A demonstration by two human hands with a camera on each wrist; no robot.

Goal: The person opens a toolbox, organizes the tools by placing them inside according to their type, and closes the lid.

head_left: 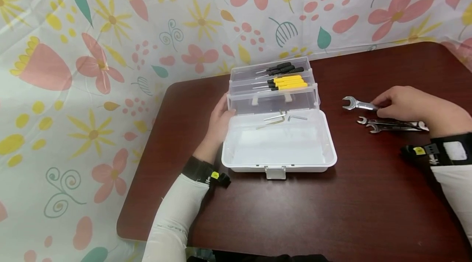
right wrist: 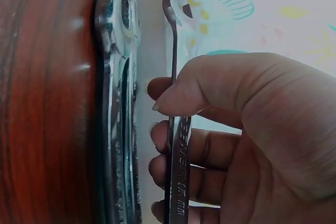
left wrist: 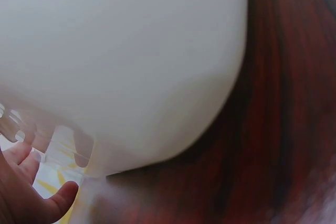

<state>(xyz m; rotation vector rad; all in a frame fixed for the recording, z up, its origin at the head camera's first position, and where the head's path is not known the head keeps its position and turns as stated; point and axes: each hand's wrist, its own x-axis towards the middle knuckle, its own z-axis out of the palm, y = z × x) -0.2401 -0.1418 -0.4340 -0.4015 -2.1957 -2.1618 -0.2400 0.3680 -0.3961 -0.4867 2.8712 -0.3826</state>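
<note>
My right hand point(head_left: 409, 104) holds a silver wrench point(head_left: 355, 103) by its handle. In the right wrist view, thumb and fingers close around the wrench point(right wrist: 178, 182), its head sticking out past them. Two more wrenches point(head_left: 391, 125) lie side by side under and nearer than that hand. An open toolbox point(head_left: 280, 147) has a white base and clear raised trays point(head_left: 273, 102). My left hand point(head_left: 218, 125) is at its back left corner, against the tray side. In the left wrist view, that hand's digits point(left wrist: 60, 198) stretch out beside the clear plastic.
Black-handled screwdrivers point(head_left: 285, 68) and yellow-handled screwdrivers point(head_left: 291, 82) lie in the trays. Several hex keys point(head_left: 282, 118) are at the back of the white base. Behind the dark wooden table point(head_left: 332, 217) hangs a flower-patterned cloth point(head_left: 206, 16).
</note>
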